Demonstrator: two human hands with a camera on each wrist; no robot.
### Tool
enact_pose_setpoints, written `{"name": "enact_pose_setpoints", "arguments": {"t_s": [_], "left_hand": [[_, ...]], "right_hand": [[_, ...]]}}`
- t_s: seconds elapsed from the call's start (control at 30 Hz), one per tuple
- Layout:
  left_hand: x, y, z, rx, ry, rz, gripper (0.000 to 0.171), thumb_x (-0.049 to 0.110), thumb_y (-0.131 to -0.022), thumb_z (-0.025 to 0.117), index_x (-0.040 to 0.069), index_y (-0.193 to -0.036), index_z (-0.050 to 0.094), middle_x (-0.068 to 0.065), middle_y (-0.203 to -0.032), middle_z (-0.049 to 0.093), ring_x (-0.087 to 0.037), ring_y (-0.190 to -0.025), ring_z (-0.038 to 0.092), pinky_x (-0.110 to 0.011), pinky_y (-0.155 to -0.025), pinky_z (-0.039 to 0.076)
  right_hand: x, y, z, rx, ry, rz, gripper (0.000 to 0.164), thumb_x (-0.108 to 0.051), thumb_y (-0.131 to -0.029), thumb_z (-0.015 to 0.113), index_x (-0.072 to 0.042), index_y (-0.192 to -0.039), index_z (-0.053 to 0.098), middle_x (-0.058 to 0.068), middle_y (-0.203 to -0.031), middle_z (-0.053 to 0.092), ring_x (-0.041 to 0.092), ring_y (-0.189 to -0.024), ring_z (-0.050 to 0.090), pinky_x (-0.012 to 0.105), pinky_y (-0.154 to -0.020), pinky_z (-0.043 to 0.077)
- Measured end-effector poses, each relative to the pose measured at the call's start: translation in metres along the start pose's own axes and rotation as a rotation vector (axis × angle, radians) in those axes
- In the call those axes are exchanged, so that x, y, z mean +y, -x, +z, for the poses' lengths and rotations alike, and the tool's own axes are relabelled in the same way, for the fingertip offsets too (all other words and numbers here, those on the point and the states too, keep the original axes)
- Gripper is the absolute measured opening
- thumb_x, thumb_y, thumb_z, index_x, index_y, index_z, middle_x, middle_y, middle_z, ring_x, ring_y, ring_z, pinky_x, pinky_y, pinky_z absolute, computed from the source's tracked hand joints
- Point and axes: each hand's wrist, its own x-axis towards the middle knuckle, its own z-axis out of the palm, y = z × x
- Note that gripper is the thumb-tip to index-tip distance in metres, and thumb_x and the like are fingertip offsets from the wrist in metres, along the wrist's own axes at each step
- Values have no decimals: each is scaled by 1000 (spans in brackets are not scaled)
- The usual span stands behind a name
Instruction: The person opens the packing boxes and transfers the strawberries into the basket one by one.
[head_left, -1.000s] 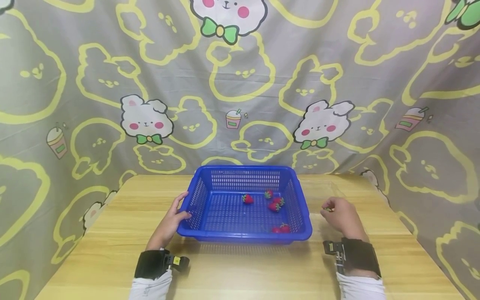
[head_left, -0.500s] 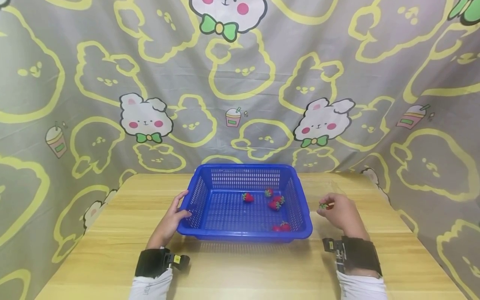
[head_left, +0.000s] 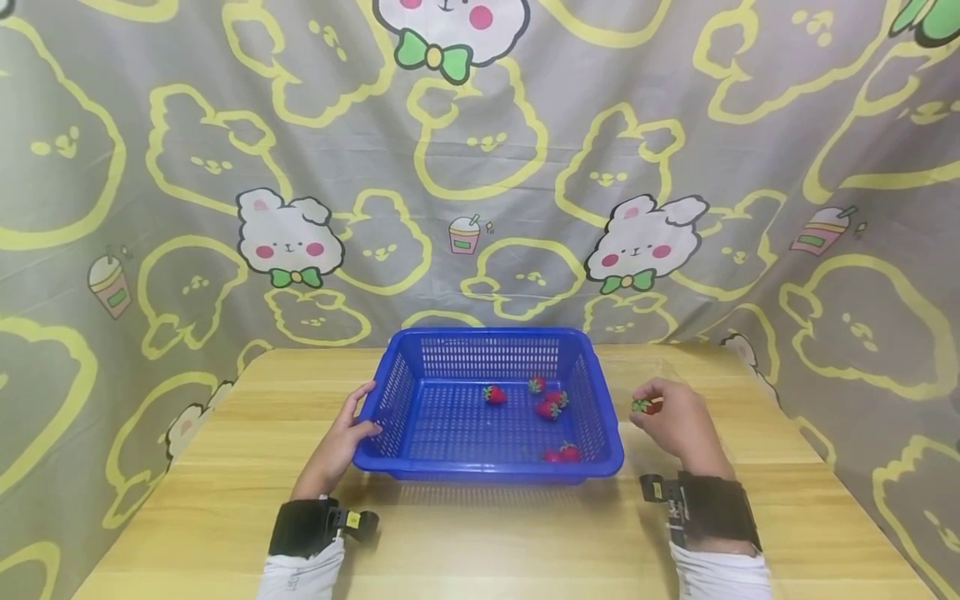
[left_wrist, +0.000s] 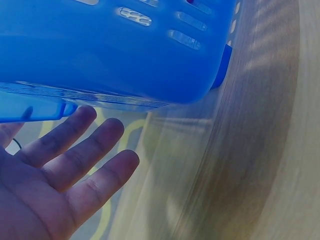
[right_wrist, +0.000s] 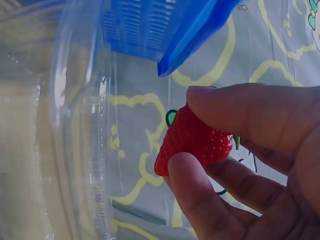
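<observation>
My left hand (head_left: 341, 437) rests at the left side of a blue plastic basket (head_left: 487, 469), thumb and index fingertips on its rim. In the left wrist view the other fingers (left_wrist: 82, 162) stretch out below the rim, fairly straight and spread. To the basket's right, my right hand (head_left: 675, 421) pinches a red strawberry (right_wrist: 192, 137) between thumb and fingers, green leaves showing at its top. Several more strawberries lie in the basket: one near the middle (head_left: 494, 395), a group at the right (head_left: 549, 409) and some in the front right corner (head_left: 568, 452).
A clear plastic container (right_wrist: 65, 125) stands under and beside my right hand, faint in the head view. Everything sits on a light wooden table (head_left: 480, 542). A grey curtain (head_left: 510, 175) printed with cartoon rabbits hangs behind and at both sides.
My right hand has risen slightly and shifted left toward the basket with the strawberry, which now shows more plainly between the fingers. My left hand and the basket have stayed put.
</observation>
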Motion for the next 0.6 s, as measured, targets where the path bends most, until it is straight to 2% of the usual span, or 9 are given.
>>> {"name": "enact_pose_setpoints", "arguments": {"t_s": [0.23,0.43,0.6], "left_hand": [[-2,1,0,1,-6,-5,70,9,-93,46,27,-154,16,-31,-147,29,-50,-126,40,-60,-99,38],[-2,0,0,5,-4,2,70,8,-93,47,27,-153,17,-31,-145,31,-49,-124,43,-58,-98,41],[-2,0,0,1,-7,-3,70,9,-93,46,28,-153,17,-30,-147,29,-50,-126,40,-60,-99,38]], "right_hand": [[-5,-2,4,7,10,-10,17,-2,-75,76,-3,-89,66,9,-81,66,30,-80,64,46,-70,50],[-10,-1,3,-7,4,13,19,-3,-76,77,-2,-92,66,12,-84,66,30,-80,62,47,-69,50],[-12,-1,4,9,5,0,19,-3,-77,76,-2,-93,66,13,-86,67,30,-81,63,47,-69,51]]}}
